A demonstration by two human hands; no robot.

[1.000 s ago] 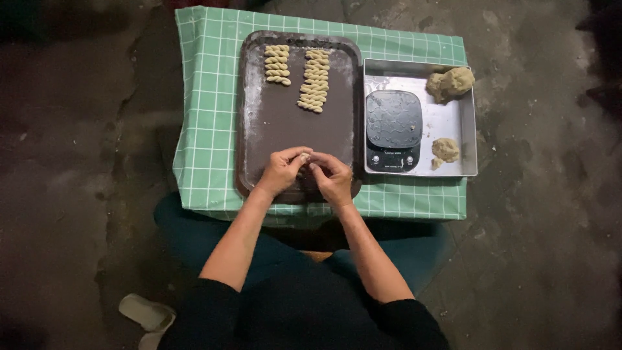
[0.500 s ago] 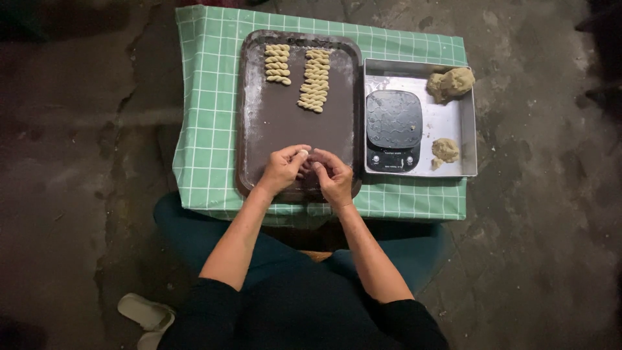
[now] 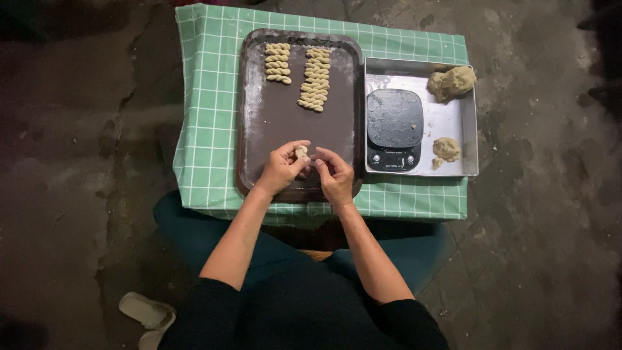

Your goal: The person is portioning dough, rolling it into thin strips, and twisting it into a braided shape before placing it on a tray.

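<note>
A small desk (image 3: 207, 129) under a green checked cloth stands on a rough grey floor (image 3: 78, 162). On its left part lies a dark brown baking tray (image 3: 272, 123), dusted with flour, with two rows of twisted dough pieces (image 3: 316, 79) at the far end. Just to the right sits a shallow metal tray (image 3: 453, 123) holding a black kitchen scale (image 3: 394, 128), a big lump of dough (image 3: 451, 82) in the far right corner and a smaller lump (image 3: 446, 149) nearer. Over the near end of the baking tray the left hand (image 3: 280, 170) and the right hand (image 3: 335, 176) meet, fingers closed around a small piece of dough (image 3: 301, 153).
</note>
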